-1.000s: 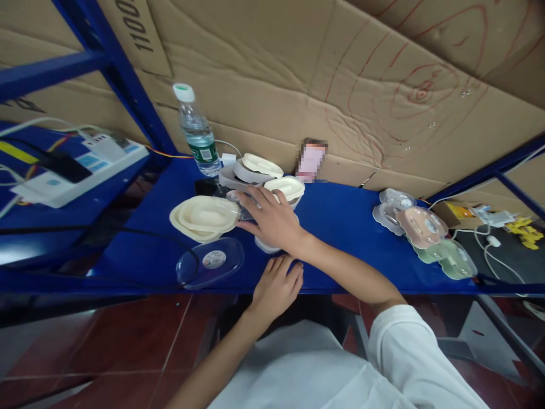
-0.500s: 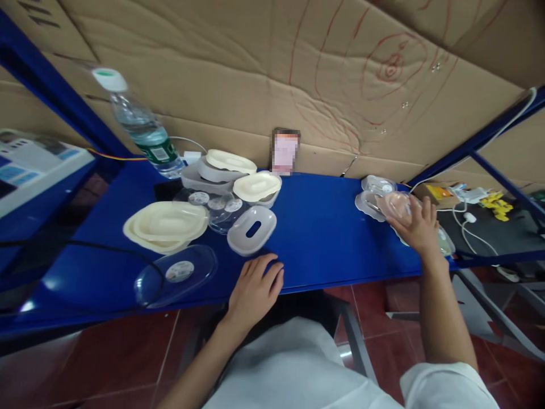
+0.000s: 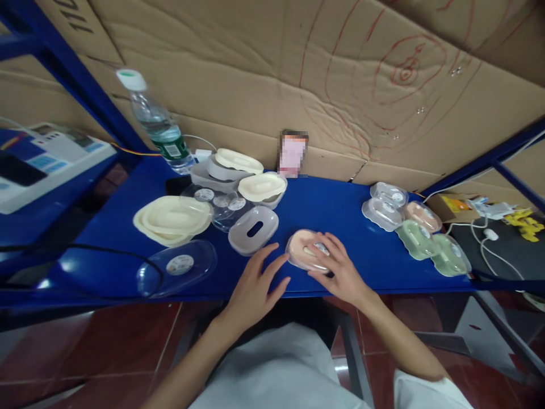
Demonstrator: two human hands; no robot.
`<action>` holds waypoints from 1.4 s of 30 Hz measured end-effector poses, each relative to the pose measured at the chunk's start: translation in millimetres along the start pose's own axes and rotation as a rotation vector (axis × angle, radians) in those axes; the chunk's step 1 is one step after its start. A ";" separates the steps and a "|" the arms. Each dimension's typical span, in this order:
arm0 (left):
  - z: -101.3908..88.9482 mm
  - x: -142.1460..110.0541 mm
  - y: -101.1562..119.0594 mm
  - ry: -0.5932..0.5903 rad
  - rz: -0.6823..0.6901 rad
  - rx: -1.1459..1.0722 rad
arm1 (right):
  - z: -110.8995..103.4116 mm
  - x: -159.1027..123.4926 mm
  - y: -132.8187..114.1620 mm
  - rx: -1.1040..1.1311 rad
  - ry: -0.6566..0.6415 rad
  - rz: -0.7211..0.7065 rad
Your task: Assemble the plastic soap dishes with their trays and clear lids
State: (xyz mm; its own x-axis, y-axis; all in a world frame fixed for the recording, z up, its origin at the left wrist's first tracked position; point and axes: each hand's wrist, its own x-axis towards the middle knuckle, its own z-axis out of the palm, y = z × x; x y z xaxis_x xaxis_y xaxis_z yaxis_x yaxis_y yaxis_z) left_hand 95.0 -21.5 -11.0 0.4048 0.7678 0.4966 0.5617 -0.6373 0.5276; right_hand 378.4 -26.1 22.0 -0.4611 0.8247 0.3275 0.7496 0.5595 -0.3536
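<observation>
A pink soap dish (image 3: 300,247) with a clear lid and a round label is in front of me near the table's front edge. My right hand (image 3: 336,264) grips it from the right, fingers over the lid. Just left of it my left hand (image 3: 255,284) is open, fingers spread toward the dish. A grey slotted tray (image 3: 238,234) lies beyond my left fingers. Clear lids (image 3: 225,213) with labels overlap behind it, and another clear lid (image 3: 200,262) lies at the front left. Nested cream trays (image 3: 172,218) sit between the lids.
Lidded soap dishes in grey (image 3: 382,213), pink (image 3: 421,216) and green (image 3: 417,238) stand at the right. At the back are a water bottle (image 3: 164,133), a stack of grey and cream trays (image 3: 236,162), and a blurred phone (image 3: 293,153) against the cardboard. A power strip (image 3: 51,165) lies far left.
My right hand went from the clear lids to the right-hand group, then brought a pink soap dish to the middle. My left hand has opened and turned toward it.
</observation>
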 end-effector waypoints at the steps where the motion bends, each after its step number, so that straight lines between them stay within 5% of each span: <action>1: 1.2 0.8 2.0 -0.020 0.032 0.010 | 3.5 6.2 -4.1 0.052 -0.005 -0.006; 7: 13.3 11.2 12.4 -0.155 0.154 0.156 | -14.4 41.4 22.0 0.358 -0.144 0.039; 12: 21.7 8.4 12.2 -0.137 0.179 0.254 | -22.1 47.2 41.7 0.477 -0.227 0.045; 23: 25.0 7.1 14.9 -0.085 0.121 0.307 | -21.8 46.5 33.2 0.379 -0.188 0.000; 29: 28.2 6.0 13.5 -0.064 0.155 0.352 | -9.0 45.4 41.5 0.398 -0.102 0.086; 38: 28.8 3.9 13.6 -0.135 0.128 0.351 | -8.3 79.2 115.2 -0.091 -0.037 0.253; 42: 29.1 2.9 13.0 -0.111 0.110 0.342 | -17.6 91.1 115.0 -0.186 0.098 0.222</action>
State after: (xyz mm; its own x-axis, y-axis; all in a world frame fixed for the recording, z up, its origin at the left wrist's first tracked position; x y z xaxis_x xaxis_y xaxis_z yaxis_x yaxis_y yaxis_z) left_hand 124.5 -25.7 -22.7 0.5413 0.7104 0.4498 0.7114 -0.6721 0.2053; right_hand 431.0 111.9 26.6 -0.2347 0.9082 0.3466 0.9052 0.3341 -0.2625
